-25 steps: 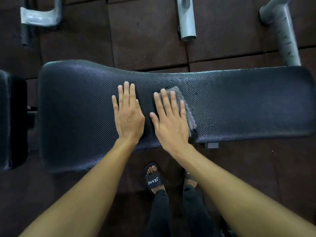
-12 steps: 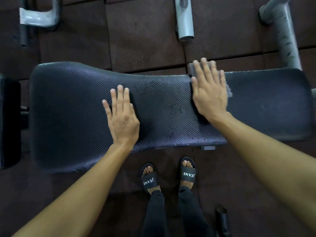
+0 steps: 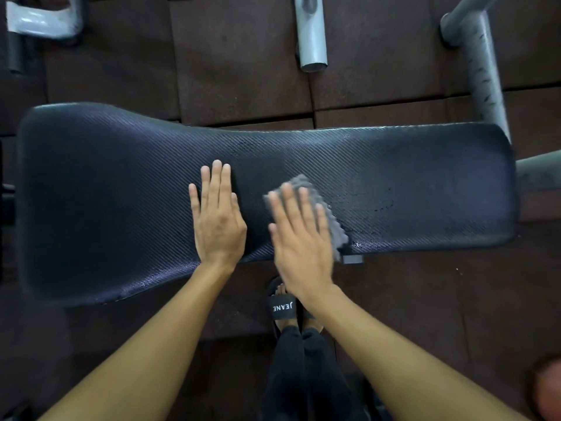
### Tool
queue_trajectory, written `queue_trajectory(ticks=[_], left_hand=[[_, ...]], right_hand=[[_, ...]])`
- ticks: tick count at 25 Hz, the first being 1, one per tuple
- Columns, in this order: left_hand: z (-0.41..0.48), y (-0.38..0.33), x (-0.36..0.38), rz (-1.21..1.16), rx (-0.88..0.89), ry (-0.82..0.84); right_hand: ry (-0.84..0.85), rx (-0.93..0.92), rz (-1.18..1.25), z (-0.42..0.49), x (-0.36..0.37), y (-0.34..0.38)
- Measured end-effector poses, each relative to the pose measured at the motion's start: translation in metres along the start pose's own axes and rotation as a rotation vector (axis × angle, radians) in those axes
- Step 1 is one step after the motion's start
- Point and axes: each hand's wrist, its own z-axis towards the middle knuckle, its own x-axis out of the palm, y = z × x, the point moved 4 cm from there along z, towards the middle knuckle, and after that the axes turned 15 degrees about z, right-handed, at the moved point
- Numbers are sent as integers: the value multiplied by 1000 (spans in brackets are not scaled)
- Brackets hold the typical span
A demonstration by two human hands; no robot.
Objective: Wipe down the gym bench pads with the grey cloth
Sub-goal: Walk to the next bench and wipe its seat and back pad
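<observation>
A long black textured bench pad (image 3: 409, 183) runs across the view from left to right. My right hand (image 3: 300, 235) lies flat with straight fingers on the grey cloth (image 3: 332, 221), pressing it onto the pad near its front edge; the cloth shows beyond the fingertips and along the hand's right side. My left hand (image 3: 217, 217) rests flat on the pad just left of it, fingers straight and together. Wet specks glisten on the pad to the right of the cloth.
Grey metal frame tubes stand behind the pad: one at the top centre (image 3: 311, 34), one at the top right (image 3: 482, 71), one at the top left (image 3: 39, 22). Dark rubber floor tiles (image 3: 243, 62) surround the bench. My sandalled feet (image 3: 282, 308) stand below the front edge.
My right hand has swept the cloth from the pad's far edge on the right back towards me and leftward, to the front edge. The left hand has stayed in place.
</observation>
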Motion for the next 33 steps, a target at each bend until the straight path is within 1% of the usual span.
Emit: queue_trajectory(ticks=[1, 3, 7, 9, 10, 11, 13, 14, 15, 18, 20, 22, 24, 26, 29, 31, 33], left_hand=[[1, 2, 0, -23, -6, 4], [2, 4, 0, -23, -12, 7], [1, -4, -4, 49, -41, -22], [5, -11, -6, -1, -105, -19], [7, -22, -6, -28, -100, -23], [7, -39, -7, -37, -50, -29], [-1, -82, -4, -5, 116, -22], [-6, -102, 0, 17, 173, -12], [-11, -114, 4, 42, 192, -3], [-14, -119, 14, 91, 163, 15], [-14, -118, 14, 88, 163, 10], [-13, -120, 11, 49, 154, 7], [-11, -119, 8, -71, 124, 14], [-9, -114, 4, -262, 59, 20], [-6, -108, -5, -491, -32, 19], [-4, -110, -11, -575, -102, 22], [-1, -115, -14, -566, -171, 6]], right_hand=[[-8, -60, 8, 14, 5, 11], [-14, -123, 10, 47, 8, 18], [-73, -140, -6, 99, -10, -15], [-104, -73, -17, 108, -23, -40], [-111, -25, -16, 110, -30, -53], [-108, 23, -9, 112, -37, -66], [-98, 107, 8, 110, -54, -92], [-97, 151, 14, 107, -65, -107], [-102, 195, 22, 103, -75, -123], [-141, 316, 48, 80, -103, -170], [-173, 386, 63, 52, -111, -189], [-199, 450, 76, 22, -108, -190], [-206, 470, 53, -4, -96, -171], [-165, 401, 16, -22, -76, -136], [-25, 144, 19, -26, -38, -71], [18, -22, 21, -4, -26, -51], [23, -100, 6, 31, -29, -58]])
